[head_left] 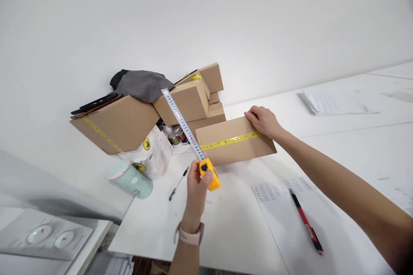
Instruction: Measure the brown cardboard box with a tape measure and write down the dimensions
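My left hand (197, 184) is closed around a yellow tape measure (210, 175), thumb on its case. The silver blade is pulled out, slanting up and left past the left end of a cardboard box (226, 133). Yellow printed tape runs along that box's near face. At the box's right end, my right hand (263, 121) grips its upper edge, fingers bent over it. Whether the blade touches the box I cannot tell. A pink watch band circles my left wrist.
Stacked cardboard boxes (185, 101), a grey cloth (142, 85) and another taped box (125, 122) stand at the back left. Nearby are a mint-green cup (134, 180) and a black pen (178, 184). On the right lie a printed sheet (274, 210), a red pen (305, 219) and papers (335, 102).
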`<action>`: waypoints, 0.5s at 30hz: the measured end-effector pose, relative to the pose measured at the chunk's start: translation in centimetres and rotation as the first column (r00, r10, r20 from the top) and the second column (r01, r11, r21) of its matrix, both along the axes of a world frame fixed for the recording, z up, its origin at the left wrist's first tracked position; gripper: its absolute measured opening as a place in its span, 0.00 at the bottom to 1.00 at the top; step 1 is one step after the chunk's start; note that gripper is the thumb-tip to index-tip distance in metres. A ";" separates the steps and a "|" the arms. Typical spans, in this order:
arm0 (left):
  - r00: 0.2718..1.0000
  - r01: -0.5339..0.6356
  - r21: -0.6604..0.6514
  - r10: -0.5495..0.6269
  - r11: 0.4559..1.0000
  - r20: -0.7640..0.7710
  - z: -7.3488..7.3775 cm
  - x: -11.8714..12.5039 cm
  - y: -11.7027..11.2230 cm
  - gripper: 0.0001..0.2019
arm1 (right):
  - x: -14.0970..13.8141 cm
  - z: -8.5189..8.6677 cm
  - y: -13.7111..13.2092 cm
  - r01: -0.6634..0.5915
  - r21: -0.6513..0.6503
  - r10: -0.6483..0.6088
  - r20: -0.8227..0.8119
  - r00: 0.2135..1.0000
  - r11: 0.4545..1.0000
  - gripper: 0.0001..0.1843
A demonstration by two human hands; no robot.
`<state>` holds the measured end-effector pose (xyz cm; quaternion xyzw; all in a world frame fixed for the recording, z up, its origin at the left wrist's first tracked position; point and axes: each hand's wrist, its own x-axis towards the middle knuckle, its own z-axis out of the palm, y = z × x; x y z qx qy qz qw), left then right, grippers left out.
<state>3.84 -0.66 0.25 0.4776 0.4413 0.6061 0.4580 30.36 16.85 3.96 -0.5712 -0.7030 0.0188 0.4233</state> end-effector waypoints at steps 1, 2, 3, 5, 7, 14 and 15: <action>0.999 0.037 -0.016 -0.037 0.999 -0.006 -0.5 1.0 -0.7 0.29 | -0.4 0.2 0.5 0.004 -0.005 -0.004 0.009 1.000 1.000 0.15; 0.996 0.092 -0.042 -0.092 0.995 -0.010 -1.1 2.2 -1.4 0.29 | -0.8 0.4 1.0 0.016 0.001 -0.016 0.007 1.000 1.000 0.15; 0.988 0.153 -0.078 -0.154 0.985 -0.012 -1.7 3.3 -2.1 0.30 | -1.1 0.4 1.4 0.029 0.018 -0.029 0.003 1.000 0.999 0.15; 0.964 0.263 -0.142 -0.265 0.954 -0.001 -3.2 5.6 -3.2 0.30 | -1.5 0.3 2.0 0.043 0.058 -0.043 0.006 0.999 0.997 0.14; 0.939 0.341 -0.184 -0.342 0.922 0.029 -4.5 7.4 -3.8 0.30 | -1.6 0.1 2.3 0.044 0.085 -0.045 0.018 0.999 0.995 0.14; 0.927 0.374 -0.209 -0.364 0.903 0.088 -6.7 9.4 -3.7 0.29 | -1.8 0.0 2.3 -0.068 0.189 0.062 0.035 0.997 0.980 0.14; 0.926 0.377 -0.209 -0.365 0.902 0.095 -6.9 9.5 -3.6 0.29 | -1.9 0.0 2.3 -0.082 0.205 0.073 0.052 0.996 0.975 0.15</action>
